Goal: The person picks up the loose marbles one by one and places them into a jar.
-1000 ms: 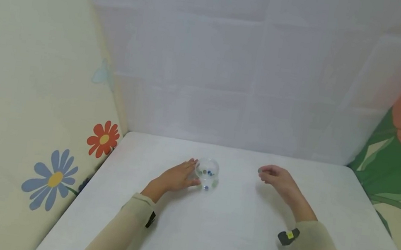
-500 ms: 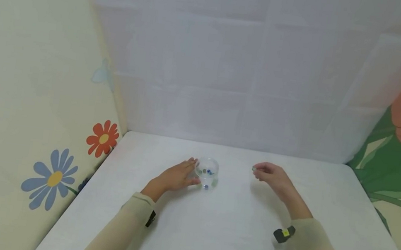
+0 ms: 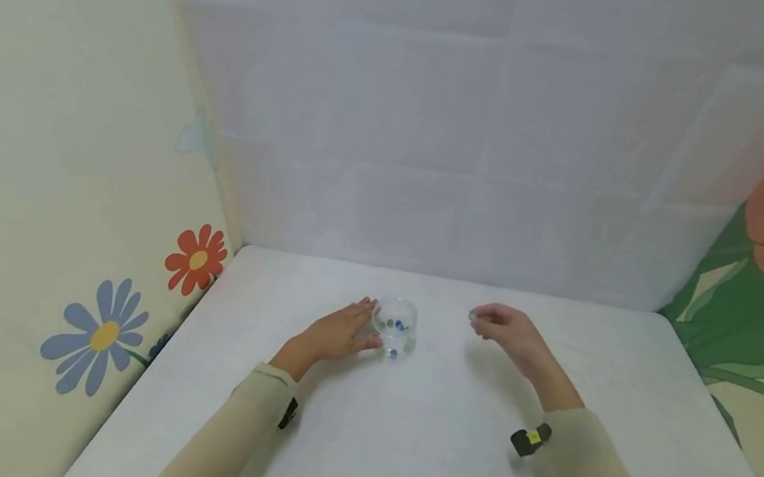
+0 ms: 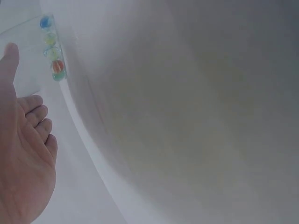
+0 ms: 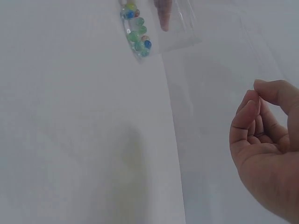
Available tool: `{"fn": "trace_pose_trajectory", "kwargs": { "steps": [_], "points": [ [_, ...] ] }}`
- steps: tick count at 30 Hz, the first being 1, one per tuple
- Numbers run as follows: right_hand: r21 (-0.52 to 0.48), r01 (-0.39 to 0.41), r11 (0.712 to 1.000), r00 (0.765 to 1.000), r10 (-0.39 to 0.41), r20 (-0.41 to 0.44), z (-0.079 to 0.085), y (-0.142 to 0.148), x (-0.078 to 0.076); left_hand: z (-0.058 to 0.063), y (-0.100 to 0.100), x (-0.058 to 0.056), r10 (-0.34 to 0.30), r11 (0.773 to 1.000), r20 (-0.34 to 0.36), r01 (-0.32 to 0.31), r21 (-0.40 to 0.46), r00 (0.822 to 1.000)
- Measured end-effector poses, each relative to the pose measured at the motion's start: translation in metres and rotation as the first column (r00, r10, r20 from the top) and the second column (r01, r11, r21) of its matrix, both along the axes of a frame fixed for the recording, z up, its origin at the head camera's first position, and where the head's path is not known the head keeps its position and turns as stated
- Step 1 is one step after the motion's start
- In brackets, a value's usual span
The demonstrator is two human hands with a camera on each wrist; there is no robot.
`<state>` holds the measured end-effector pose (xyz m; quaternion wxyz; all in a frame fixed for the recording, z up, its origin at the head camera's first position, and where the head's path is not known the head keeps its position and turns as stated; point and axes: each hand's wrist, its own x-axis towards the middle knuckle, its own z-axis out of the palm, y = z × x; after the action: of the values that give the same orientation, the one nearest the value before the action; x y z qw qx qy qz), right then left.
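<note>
A clear, round container [image 3: 409,310] stands on the white table, with several glass marbles [image 4: 50,38] in blue, green, yellow and orange at its bottom. My left hand [image 3: 336,335] rests against its left side. The thumb lies along the near wall and the fingers stretch toward the far side, fairly straight. To the right of the container, my right hand [image 3: 511,336] is raised above the table and pinches a small greenish marble [image 3: 472,315] between thumb and fingertips. In the right wrist view the fingertips hide that marble.
White cloth covers the table [image 3: 413,449] and hangs behind it as a backdrop [image 3: 438,134]. A cream sheet with printed flowers [image 3: 104,336] is at the left. Another with large green leaves [image 3: 763,341] hangs at the right.
My right hand has moved left toward the container, carrying the pinched marble. The left hand and the container have stayed in place.
</note>
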<state>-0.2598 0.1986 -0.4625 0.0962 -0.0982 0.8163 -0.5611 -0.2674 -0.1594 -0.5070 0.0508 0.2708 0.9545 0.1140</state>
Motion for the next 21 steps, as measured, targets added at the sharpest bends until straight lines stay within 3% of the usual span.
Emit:
{"fn": "trace_pose_trajectory", "kwargs": {
  "steps": [21],
  "points": [
    [-0.026, -0.048, 0.999, 0.999, 0.047, -0.014, 0.0, -0.034, -0.007, 0.002, 0.0, 0.001, 0.018, 1.0, 0.016, -0.018, 0.007, 1.0]
  ]
}}
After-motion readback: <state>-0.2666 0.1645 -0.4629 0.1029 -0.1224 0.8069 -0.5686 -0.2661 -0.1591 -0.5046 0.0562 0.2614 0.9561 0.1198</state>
